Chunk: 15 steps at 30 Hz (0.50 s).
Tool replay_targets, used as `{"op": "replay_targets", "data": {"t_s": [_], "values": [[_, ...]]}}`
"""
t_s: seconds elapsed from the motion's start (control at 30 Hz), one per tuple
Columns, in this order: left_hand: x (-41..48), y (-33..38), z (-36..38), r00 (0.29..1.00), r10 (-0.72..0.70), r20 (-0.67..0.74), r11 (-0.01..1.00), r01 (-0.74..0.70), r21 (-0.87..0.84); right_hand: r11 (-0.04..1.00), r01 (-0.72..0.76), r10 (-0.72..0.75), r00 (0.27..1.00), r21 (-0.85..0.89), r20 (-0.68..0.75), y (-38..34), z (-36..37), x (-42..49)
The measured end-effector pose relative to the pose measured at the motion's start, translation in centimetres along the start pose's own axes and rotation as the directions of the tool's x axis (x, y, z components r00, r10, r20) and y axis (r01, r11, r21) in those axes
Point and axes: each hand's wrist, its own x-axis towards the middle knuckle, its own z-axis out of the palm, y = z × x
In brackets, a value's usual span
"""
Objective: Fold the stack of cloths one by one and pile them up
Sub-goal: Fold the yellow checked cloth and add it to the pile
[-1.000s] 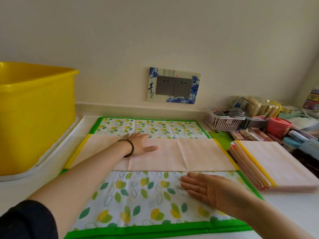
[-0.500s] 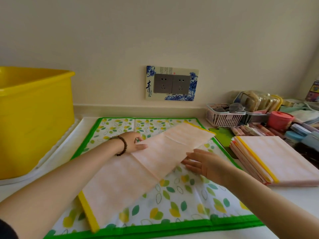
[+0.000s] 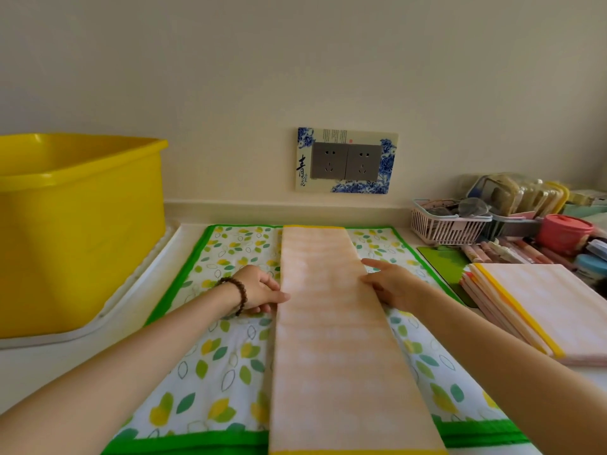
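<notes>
A long, narrow strip of folded peach cloth with yellow end hems lies lengthwise on the leaf-print mat, running from the near edge to the far edge. My left hand, with a bead bracelet at the wrist, pinches the strip's left edge, thumb on top. At the same height, my right hand holds the right edge, its index finger stretched along the cloth. A stack of peach cloths with yellow hems sits to the right of the mat.
A large yellow tub stands on a white tray at the left. Behind the stack are a white basket, a red lidded pot, pens and other clutter. A double wall socket is straight ahead.
The strip lay crosswise on the mat a second ago. Both hands turned it, and it now lies lengthwise with a hand at each long edge.
</notes>
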Motion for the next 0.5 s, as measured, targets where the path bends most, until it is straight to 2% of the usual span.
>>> {"op": "replay_targets", "data": {"t_s": [0.23, 0.27, 0.33, 0.4, 0.5], "values": [[-0.7, -0.4, 0.5, 0.996, 0.047, -0.082, 0.999, -0.049, -0.016, 0.999, 0.029, -0.029, 1.0, 0.029, 0.002, 0.5, -0.7, 0.1], [-1.1, -0.4, 0.6, 0.992, 0.078, -0.101, 0.997, -0.078, 0.002, 0.998, 0.062, -0.062, 0.998, 0.023, -0.024, 0.6, -1.0, 0.0], [-2.1, -0.7, 0.9, 0.964, 0.202, -0.172, 0.97, -0.173, 0.171, 0.977, 0.19, -0.195, 0.98, -0.093, -0.049, 0.8, -1.7, -0.8], [-3.7, -1.0, 1.2, 0.906, 0.388, -0.171, 0.897, -0.328, 0.296, 0.855, 0.343, -0.374, 0.927, -0.39, -0.006, 1.2, -2.3, -2.5], [-6.3, -1.3, 1.3, 0.848, 0.527, 0.054, 0.806, -0.519, 0.284, 0.487, 0.492, -0.522, 0.827, -0.722, 0.211, 2.7, -3.6, -5.5]]}}
